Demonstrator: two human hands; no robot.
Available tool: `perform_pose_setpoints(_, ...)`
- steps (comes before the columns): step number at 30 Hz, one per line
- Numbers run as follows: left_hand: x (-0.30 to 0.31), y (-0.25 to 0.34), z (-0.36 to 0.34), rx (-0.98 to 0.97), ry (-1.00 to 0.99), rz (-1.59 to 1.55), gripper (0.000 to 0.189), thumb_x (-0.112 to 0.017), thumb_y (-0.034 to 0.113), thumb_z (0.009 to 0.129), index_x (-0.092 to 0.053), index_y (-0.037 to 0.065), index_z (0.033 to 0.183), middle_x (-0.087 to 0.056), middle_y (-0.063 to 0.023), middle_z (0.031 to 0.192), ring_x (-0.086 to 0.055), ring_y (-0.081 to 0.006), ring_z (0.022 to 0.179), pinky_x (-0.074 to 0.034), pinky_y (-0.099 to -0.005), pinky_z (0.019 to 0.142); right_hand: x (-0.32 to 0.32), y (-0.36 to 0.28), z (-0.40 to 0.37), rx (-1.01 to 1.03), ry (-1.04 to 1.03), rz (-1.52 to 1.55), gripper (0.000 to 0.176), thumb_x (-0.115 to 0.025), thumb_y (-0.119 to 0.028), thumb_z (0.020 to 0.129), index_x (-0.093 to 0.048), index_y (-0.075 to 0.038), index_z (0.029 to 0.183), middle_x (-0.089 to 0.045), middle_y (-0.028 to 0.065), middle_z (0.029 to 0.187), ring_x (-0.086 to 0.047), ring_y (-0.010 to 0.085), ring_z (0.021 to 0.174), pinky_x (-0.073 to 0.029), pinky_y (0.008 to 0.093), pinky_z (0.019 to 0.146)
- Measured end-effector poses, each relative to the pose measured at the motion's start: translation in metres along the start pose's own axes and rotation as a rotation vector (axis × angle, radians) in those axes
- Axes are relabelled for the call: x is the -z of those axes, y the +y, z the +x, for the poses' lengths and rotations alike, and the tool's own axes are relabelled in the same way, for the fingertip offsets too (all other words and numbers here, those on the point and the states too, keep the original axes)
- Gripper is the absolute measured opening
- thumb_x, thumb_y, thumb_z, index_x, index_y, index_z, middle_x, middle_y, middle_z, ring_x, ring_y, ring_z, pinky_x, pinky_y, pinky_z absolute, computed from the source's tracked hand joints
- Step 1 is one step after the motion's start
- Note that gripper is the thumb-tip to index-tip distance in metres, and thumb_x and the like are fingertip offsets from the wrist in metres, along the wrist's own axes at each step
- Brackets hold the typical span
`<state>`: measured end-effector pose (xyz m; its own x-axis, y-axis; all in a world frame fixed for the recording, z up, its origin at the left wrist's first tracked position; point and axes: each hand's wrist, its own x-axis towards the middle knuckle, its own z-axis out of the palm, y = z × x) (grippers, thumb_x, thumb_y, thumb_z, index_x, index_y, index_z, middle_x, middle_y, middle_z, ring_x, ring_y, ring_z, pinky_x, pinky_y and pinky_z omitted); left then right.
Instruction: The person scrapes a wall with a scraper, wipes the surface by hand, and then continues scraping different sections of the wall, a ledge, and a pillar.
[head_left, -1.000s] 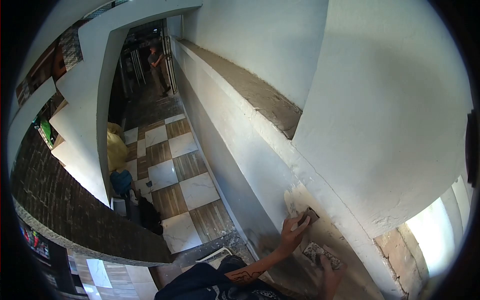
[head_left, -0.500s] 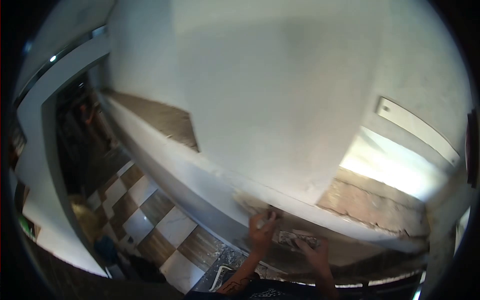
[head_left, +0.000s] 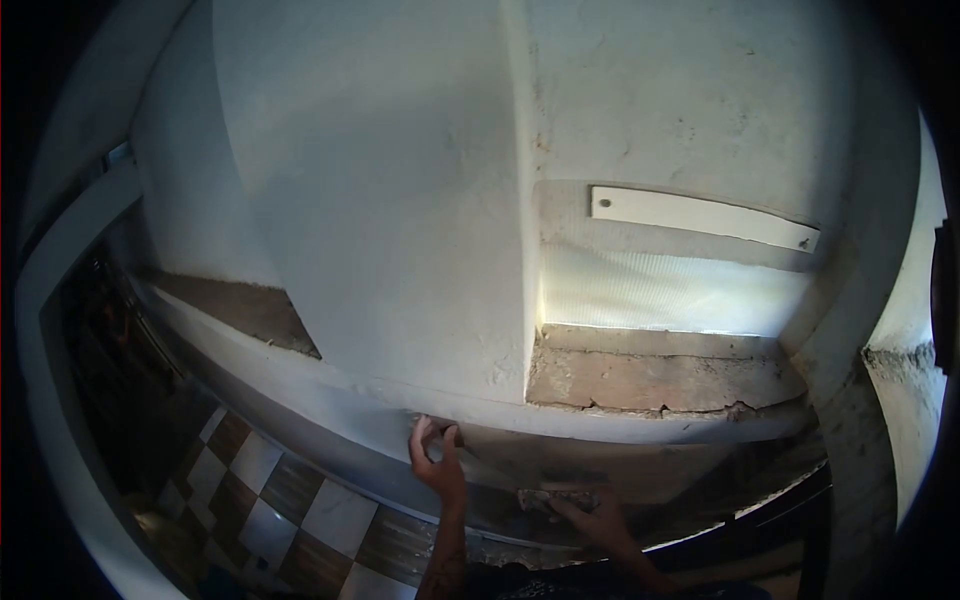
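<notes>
My left hand is at the front face of the pale ledge, with thumb and fingers curled round something dark and small that I cannot make out. Lower and to the right, my right hand grips a flat, rough-edged tool crusted with grey and white material, perhaps a scraper. The tool lies in front of the brownish lower wall face; whether it touches the wall cannot be told.
Above the ledge rises a pale plastered wall. On the right, a recess has a cracked sill, a bright ribbed panel and a white strip. Checkered tiles cover the floor at lower left.
The view has swung to the right, so the wall and recess sit further left. Both hands stay low by the ledge, the right one still gripping the crusted tool.
</notes>
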<state>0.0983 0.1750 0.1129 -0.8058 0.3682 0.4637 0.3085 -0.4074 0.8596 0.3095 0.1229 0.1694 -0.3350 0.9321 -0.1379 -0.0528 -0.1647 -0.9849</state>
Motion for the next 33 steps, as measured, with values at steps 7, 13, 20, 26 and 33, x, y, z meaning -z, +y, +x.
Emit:
perform_pose_setpoints(7, -0.01, -0.006, -0.034, -0.291, -0.125, 0.305, 0.047, -0.068, 0.002, 0.074, -0.053, -0.002, 0.118, -0.047, -0.0131, 0.114, -0.049, -0.0254, 0.102, -0.041, -0.0361, 0.085, 0.0, 0.01, 0.0, 0.124, 0.013, -0.097, 0.028, -0.068, -0.018, 0.078, -0.065, -0.005, 0.102, -0.065, 0.0078, 0.097, -0.059, 0.014, 0.09, -0.047, 0.028, 0.081)
perform_pose_setpoints(13, 0.003, -0.003, -0.022, -0.239, -0.175, 0.29, 0.053, -0.074, 0.006, 0.068, -0.053, -0.001, 0.117, -0.052, -0.0135, 0.11, -0.052, -0.0264, 0.099, -0.042, -0.0361, 0.086, 0.005, -0.02, -0.015, 0.302, -0.14, -0.303, 0.021, -0.064, -0.013, 0.081, -0.066, -0.007, 0.102, -0.066, 0.0057, 0.095, -0.061, 0.0114, 0.088, -0.047, 0.0268, 0.08)
perform_pose_setpoints(20, 0.013, -0.012, -0.013, -0.136, -0.186, 0.184, 0.045, -0.077, 0.006, 0.064, -0.059, -0.001, 0.104, -0.056, -0.0144, 0.1, -0.055, -0.0289, 0.092, -0.044, -0.0384, 0.082, 0.014, -0.041, -0.017, 0.25, -0.287, -0.37, 0.02, -0.063, -0.013, 0.083, -0.066, -0.005, 0.101, -0.066, 0.0081, 0.098, -0.061, 0.0147, 0.091, -0.046, 0.0283, 0.084)
perform_pose_setpoints(26, 0.016, 0.023, 0.0, -0.143, -0.314, 0.091, 0.043, -0.073, 0.014, 0.072, -0.056, -0.002, 0.109, -0.058, -0.0102, 0.086, -0.056, -0.0202, 0.077, -0.049, -0.0313, 0.068, 0.005, -0.062, -0.023, 0.283, -0.348, -0.368, 0.024, -0.06, -0.012, 0.084, -0.063, -0.006, 0.107, -0.064, 0.0157, 0.099, -0.061, 0.0231, 0.091, -0.048, 0.0306, 0.078)
perform_pose_setpoints(33, 0.027, -0.021, 0.013, -0.347, -0.365, 0.227, 0.052, -0.076, 0.011, 0.069, -0.051, 0.001, 0.113, -0.057, -0.0129, 0.093, -0.056, -0.0227, 0.082, -0.047, -0.0322, 0.072, 0.003, -0.074, -0.023, 0.337, -0.265, -0.402, 0.019, -0.062, -0.011, 0.083, -0.066, -0.004, 0.1, -0.065, 0.0091, 0.1, -0.06, 0.0154, 0.093, -0.045, 0.0279, 0.083)
